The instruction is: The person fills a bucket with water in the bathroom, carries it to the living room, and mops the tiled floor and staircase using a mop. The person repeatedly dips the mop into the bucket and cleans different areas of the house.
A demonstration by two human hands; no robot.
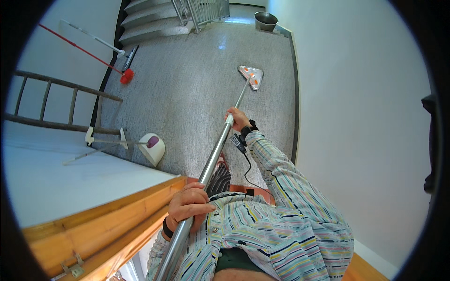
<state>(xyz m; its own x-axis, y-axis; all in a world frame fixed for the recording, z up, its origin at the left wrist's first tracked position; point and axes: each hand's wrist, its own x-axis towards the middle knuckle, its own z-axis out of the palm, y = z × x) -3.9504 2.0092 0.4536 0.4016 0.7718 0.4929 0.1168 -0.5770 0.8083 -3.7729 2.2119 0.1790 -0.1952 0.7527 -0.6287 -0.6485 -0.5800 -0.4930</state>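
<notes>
A triangular flat mop head, silvery with orange patches, rests on the speckled grey floor ahead of me. Its telescopic metal pole slants back towards my body and passes out of view at the bottom. Low on the pole, around its white collar, my right hand is closed. My left hand grips the thicker upper tube close to my chest. A small device on a cable hangs by my right wrist. Part of a foot and a striped trouser leg show beneath the pole.
To the left, a ladder, a red brush, a floor squeegee and a white dustpan stand by the wall. Stairs rise at the far left. A metal bucket sits far right. A wooden door frame is close left.
</notes>
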